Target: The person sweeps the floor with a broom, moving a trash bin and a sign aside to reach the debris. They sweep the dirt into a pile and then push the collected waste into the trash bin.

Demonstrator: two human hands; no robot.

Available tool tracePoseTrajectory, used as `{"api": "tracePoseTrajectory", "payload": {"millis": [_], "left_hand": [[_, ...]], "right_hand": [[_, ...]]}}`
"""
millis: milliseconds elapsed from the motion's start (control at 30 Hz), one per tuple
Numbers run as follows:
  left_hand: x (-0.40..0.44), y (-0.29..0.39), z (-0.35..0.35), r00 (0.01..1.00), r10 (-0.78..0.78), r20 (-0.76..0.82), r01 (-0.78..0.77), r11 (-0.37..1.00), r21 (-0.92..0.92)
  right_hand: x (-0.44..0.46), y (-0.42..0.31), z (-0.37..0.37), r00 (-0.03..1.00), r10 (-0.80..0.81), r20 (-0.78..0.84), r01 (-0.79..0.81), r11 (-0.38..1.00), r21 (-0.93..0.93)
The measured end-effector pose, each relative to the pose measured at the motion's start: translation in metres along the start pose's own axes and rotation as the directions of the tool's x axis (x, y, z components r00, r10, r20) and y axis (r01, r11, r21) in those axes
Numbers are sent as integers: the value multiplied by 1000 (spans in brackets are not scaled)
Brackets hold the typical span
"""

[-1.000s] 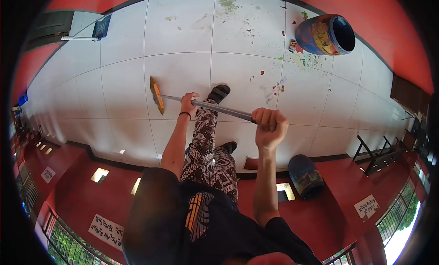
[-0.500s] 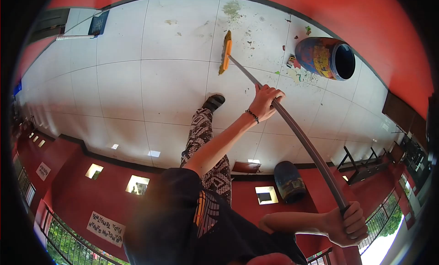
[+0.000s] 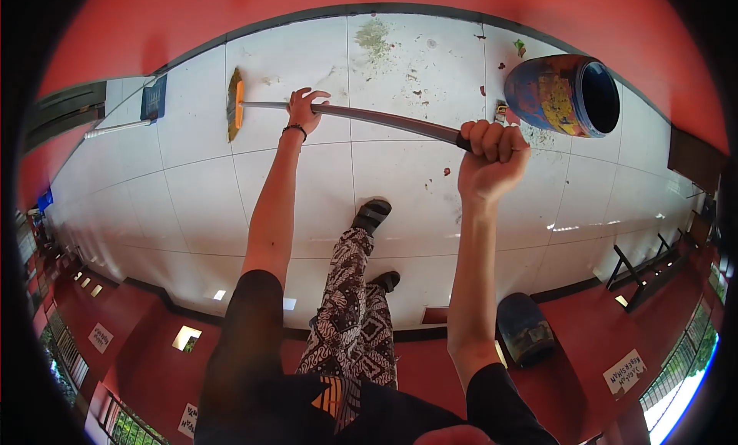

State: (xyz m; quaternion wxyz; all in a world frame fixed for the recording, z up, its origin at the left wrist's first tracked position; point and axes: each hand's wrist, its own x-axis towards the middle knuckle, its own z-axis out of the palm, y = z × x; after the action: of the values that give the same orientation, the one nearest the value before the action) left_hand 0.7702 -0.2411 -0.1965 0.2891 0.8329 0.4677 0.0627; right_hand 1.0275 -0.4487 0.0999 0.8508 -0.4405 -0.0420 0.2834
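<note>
The left hand (image 3: 305,111) is around the grey handle (image 3: 384,119) of the broom (image 3: 239,104), with its fingers partly opened and not tightly closed. The right hand (image 3: 494,149) is clenched on the black end of this same handle, to the right. The handle goes across in front of the person, and the orange head of the broom is on the left, over the pale tiled floor (image 3: 292,184), with its bristles on the left side. A dark bracelet (image 3: 294,129) is on the left wrist. On the far part of the floor there is a greenish stain (image 3: 373,36), and small dirty bits are scattered to the right of it. A painted drum (image 3: 550,94) stands at the far right, its dark mouth seen toward the right, and a small box (image 3: 501,111) is just beside it. A blue object (image 3: 153,99) is at the far left, near the wall. Nearer to the person are two dark sandals (image 3: 373,214) below patterned trousers (image 3: 347,291). Another drum (image 3: 525,330) is at the near right, beside the red wall.
</note>
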Motion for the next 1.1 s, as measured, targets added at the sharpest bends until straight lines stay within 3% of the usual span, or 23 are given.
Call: {"api": "tracePoseTrajectory", "payload": {"millis": [133, 267, 400, 533, 633, 700, 733, 800, 867, 933, 1000, 1033, 1067, 1100], "left_hand": [[10, 123, 43, 983, 165, -80, -171, 983, -67], [34, 219, 81, 925, 341, -167, -367, 916, -164], [22, 299, 101, 902, 426, -68, -428, 865, -262], [0, 368, 130, 883, 461, 84, -413, 850, -327], [-18, 404, 149, 805, 591, 51, -503, 726, -469], [-36, 435, 129, 700, 575, 423, -442, 814, -377], [-49, 448, 105, 663, 592, 458, -412, 800, -437], [-94, 457, 93, 774, 580, 253, -460, 790, -406], [-128, 455, 57, 808, 554, 201, -451, 801, -394], [-152, 437, 16, 834, 515, 199, -429, 831, -353], [-166, 404, -15, 883, 407, 236, -329, 892, -309], [-170, 379, -26, 901, 394, 182, -359, 913, -195], [-169, 350, -36, 927, 281, 248, -231, 950, -210], [-165, 315, -43, 949, 198, 246, -170, 977, -130]], "right_hand": [[11, -82, -58, 990, -141, 6, 141, 988, -67], [-2, -155, -76, 961, -262, -88, 248, 958, -145], [-20, -213, -90, 889, -427, -164, 376, 887, -268], [-48, -261, -109, 855, -492, -162, 434, 852, -294], [-78, -302, -134, 857, -493, -153, 438, 851, -292], [-98, -329, -141, 827, -534, -175, 459, 822, -337], [-109, -341, -143, 798, -569, -200, 476, 798, -369], [-137, -370, -143, 804, -573, -160, 501, 797, -338], [-152, -390, -138, 807, -578, -117, 526, 795, -302], [-175, -383, -116, 837, -547, -6, 543, 833, -104], [-183, -358, -110, 855, -518, -17, 516, 854, -71], [-184, -337, -109, 876, -481, -29, 481, 876, -32], [-175, -307, -106, 897, -442, 6, 441, 896, 49], [-168, -272, -99, 887, -439, -140, 446, 895, 18]]}}
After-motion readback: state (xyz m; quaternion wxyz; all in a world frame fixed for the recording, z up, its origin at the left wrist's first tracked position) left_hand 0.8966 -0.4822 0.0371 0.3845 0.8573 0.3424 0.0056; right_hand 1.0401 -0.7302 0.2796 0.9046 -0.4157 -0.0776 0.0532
